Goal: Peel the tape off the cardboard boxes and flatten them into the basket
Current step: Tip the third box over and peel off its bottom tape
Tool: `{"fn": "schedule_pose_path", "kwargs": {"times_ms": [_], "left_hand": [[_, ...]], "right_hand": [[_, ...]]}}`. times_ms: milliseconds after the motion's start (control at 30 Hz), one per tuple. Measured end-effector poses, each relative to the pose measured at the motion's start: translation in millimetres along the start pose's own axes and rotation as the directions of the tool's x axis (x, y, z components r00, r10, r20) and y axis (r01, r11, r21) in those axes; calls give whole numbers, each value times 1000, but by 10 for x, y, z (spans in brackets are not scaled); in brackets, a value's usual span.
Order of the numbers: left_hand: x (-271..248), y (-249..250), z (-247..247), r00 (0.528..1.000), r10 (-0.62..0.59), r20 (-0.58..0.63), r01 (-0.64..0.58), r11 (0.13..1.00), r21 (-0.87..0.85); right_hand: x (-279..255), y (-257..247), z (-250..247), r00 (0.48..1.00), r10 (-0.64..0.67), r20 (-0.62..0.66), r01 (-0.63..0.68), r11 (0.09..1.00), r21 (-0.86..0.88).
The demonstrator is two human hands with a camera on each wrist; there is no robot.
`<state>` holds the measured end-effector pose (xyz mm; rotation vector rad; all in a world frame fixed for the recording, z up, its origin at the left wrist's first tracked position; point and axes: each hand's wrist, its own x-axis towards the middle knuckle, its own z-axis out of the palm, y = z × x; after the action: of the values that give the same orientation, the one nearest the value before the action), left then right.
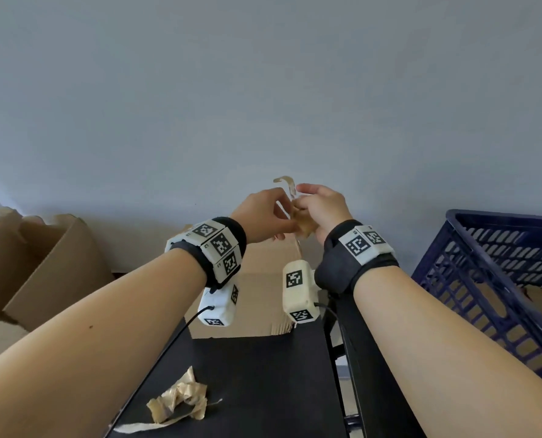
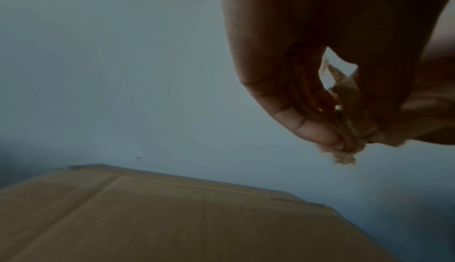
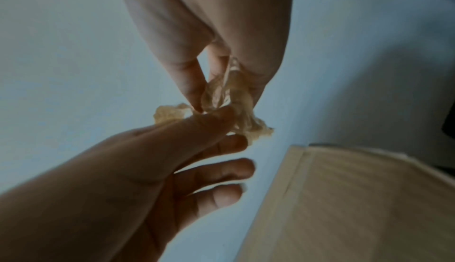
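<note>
Both hands are pinching a crumpled wad of yellowish translucent tape (image 1: 301, 221) in the air above a brown cardboard box (image 1: 257, 292).

The left hand (image 1: 261, 213) is clamping its thumb-and-finger grip on the wad, its other fingers (image 3: 221, 171) spreading loose; the right hand (image 1: 321, 207) is closing its grip round the same wad from the other side. The box is sitting on the black tabletop (image 1: 263, 384), near a discarded clump of tape (image 1: 181, 403). A dark blue slotted plastic basket (image 1: 491, 279) is standing to the right, more open cardboard boxes (image 1: 42, 263) to the left.
</note>
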<state>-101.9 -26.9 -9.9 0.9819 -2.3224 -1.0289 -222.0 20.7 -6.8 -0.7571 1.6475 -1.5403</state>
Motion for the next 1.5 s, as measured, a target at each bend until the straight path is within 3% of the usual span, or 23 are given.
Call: {"fn": "schedule_pose_path", "kwargs": {"times_ms": [200,467,567,700,867,1000,1133,1333,1500], "left_hand": [[-379,-265,-431,994,-32,-102,41,995,92],[-1001,-1043,-873,961,-275,-39,276,924,263],[-1181,-1328,-866,928,-371,42,326,860,393],[-1349,-1582,-772,902,-428,56,343,789,509],[-1409,-1814,-620,886,-461,53,414,838,355],[-1411,-1980,-532,873,-480,92,452,864,220],[-1440,-2159,-511,867,-476,145,459,878,138],[-1575,-2439,-549,826,-486,286,437,872,219],[-1598,-2518,-546,807,-500,313,454,866,212]], "right_hand": [[-344,-14,499,982,69,177,-83,994,70],[-609,412,885,936,199,291,-87,930,-356],[-730,530,891,888,307,343,-146,894,-423],[-857,730,967,845,398,357,-195,851,-488],[-934,1054,1228,813,472,342,-231,799,-555],[-958,1339,1484,761,514,395,-284,813,-509],[-913,1591,1631,830,475,293,-252,788,-562],[-905,1927,1583,905,412,107,-183,602,-777],[-980,2005,1634,907,409,98,-142,518,-843]]}}
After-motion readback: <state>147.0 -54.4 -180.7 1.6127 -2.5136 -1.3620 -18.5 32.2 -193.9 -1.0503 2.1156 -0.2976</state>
